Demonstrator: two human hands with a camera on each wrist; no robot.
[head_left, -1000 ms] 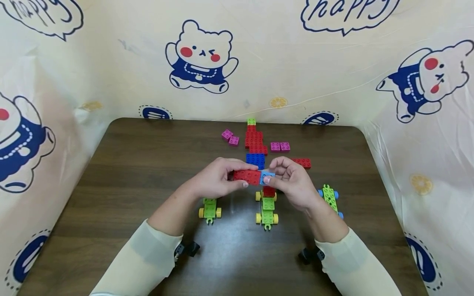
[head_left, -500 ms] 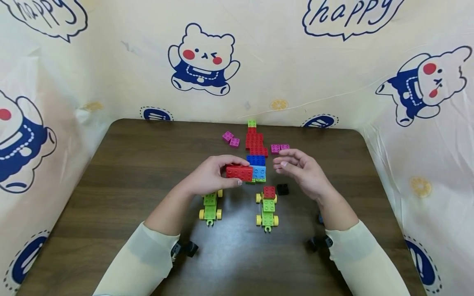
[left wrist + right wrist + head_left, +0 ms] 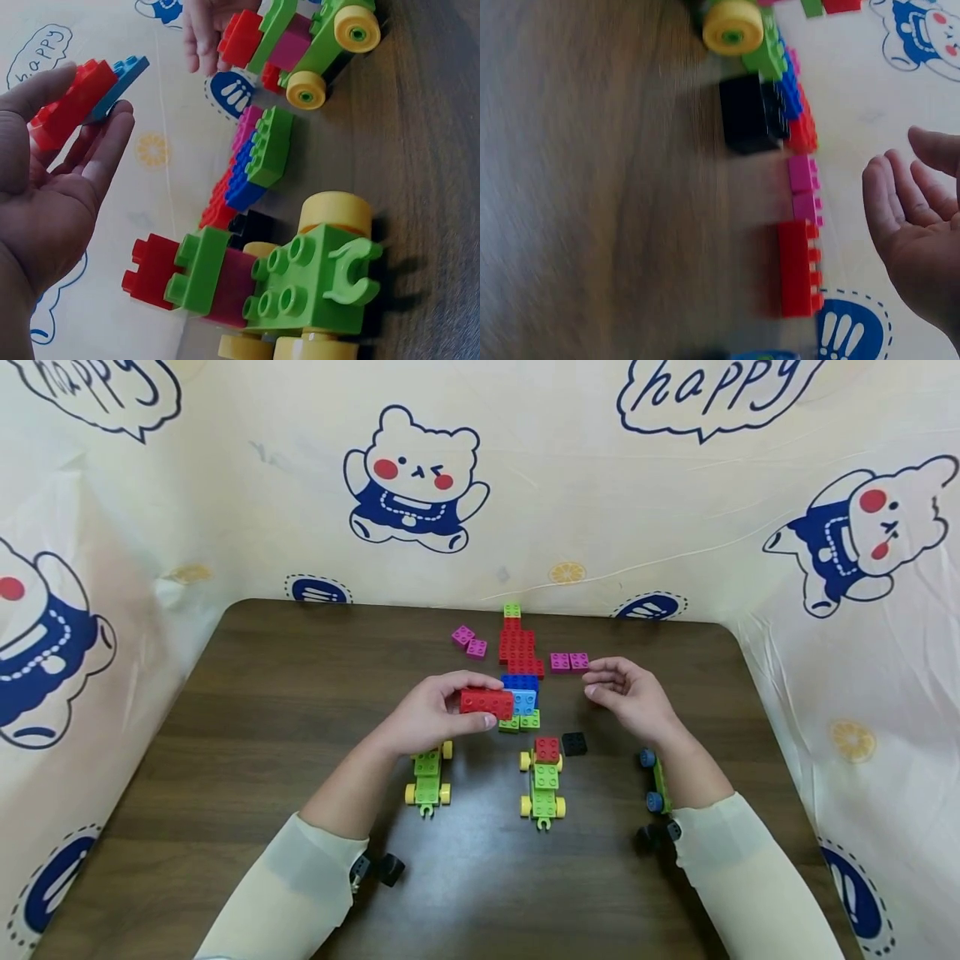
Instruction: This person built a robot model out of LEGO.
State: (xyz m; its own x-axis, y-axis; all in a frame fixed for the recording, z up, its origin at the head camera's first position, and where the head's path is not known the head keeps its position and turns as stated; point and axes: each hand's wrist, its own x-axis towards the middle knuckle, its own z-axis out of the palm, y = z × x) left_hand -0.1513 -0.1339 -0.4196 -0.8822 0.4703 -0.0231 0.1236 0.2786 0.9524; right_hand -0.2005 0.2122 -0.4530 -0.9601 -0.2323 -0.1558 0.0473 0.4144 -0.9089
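In the head view my left hand (image 3: 442,714) grips a red brick (image 3: 483,702) between thumb and fingers. A light blue brick (image 3: 120,88) is joined to its far end, as the left wrist view shows. In the head view this pair overlaps a row of blue (image 3: 519,682) and lime green bricks (image 3: 519,722) on the table. My right hand (image 3: 630,697) hovers to the right with fingers loosely bent and nothing in them, beside two magenta bricks (image 3: 569,662). The red brick (image 3: 799,268) near it shows in the right wrist view but is hidden in the head view.
Two lime green wheeled bases with yellow wheels, one at left (image 3: 427,781) and one at centre (image 3: 544,785), stand at the front. A blue-wheeled one (image 3: 656,781) is partly behind my right forearm. A black brick (image 3: 574,743), red bricks (image 3: 519,647) and more magenta bricks (image 3: 469,642) lie around.
My right hand has let go of the light blue brick and moved right, uncovering the black brick. My left hand has shifted slightly left and away with the joined pair.
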